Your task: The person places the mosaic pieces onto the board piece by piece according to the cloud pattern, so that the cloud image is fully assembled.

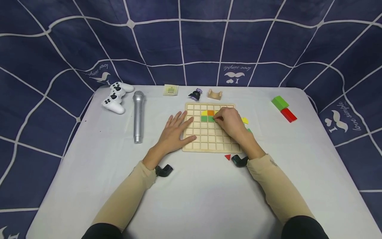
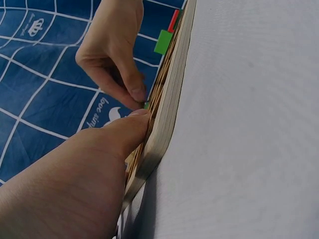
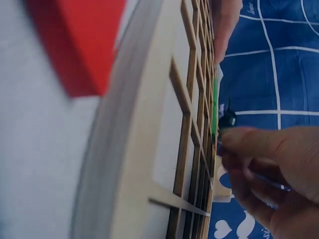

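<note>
A square wooden grid board [image 1: 209,139] lies on the table, with green tiles [image 1: 204,118], an orange tile [image 1: 210,113] and a yellow piece [image 1: 204,113] in its upper cells. My left hand [image 1: 176,132] rests on the board's left side, fingers spread and thumb over the near left cells. With thumb and index finger, my right hand [image 1: 231,122] pinches a small green tile [image 1: 211,119] at the row of green ones; the fingers partly hide it. In the left wrist view, the right hand [image 2: 117,59] is just beyond the left thumb.
Right of the board lie a yellow piece [image 1: 245,120] and a green piece [image 1: 249,130]; a red triangle [image 1: 228,157] is at its near edge. Behind are a wooden holder [image 1: 215,94], a dark figurine [image 1: 195,95] and a card [image 1: 171,90]. A microphone [image 1: 138,116], game controller [image 1: 116,97] and blocks [image 1: 280,103] flank it.
</note>
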Motion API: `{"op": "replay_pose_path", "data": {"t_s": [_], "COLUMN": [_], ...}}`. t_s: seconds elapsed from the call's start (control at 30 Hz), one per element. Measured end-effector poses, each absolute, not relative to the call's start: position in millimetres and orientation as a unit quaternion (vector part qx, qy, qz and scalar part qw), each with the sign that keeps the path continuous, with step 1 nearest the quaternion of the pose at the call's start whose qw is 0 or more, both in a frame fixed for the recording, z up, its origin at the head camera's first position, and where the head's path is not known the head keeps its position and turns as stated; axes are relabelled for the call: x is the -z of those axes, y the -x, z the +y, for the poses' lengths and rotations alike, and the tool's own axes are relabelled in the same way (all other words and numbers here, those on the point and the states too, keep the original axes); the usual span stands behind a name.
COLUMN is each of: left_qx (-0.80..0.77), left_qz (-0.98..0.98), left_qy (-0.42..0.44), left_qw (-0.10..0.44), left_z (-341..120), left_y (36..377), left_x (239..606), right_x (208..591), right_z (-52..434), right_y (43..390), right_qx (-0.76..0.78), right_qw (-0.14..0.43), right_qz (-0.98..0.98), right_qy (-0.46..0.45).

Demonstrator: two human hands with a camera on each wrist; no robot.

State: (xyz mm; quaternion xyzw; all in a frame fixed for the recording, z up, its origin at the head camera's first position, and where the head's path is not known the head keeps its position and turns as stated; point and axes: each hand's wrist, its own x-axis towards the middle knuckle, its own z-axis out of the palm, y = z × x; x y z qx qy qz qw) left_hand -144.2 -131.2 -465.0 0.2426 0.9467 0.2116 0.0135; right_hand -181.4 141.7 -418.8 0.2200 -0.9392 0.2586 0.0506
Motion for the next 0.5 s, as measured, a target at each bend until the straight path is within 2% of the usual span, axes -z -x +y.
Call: {"op": "replay_pose_path", "data": {"t_s": [0.23,0.5], "left_qx": [-0.211,-0.211], "left_qz": [0.947,0.946], "left_qy": [-0.243,-0.244], "left_qw": [0.013,0.015], "left_z": [-130.9,-132.4], "left_y": [144.4,143.8], "left_x": [466.1,466.1], "right_x": [416.4,409.6], "right_z": [144.4,181.8], "right_y": [172.5,161.8], "right_qx": [-0.234,-0.281], "right_qw": [0.013,0.034], "right_qz": [-0.939,-0.933], "right_qy": [-0.253,-0.224]}}
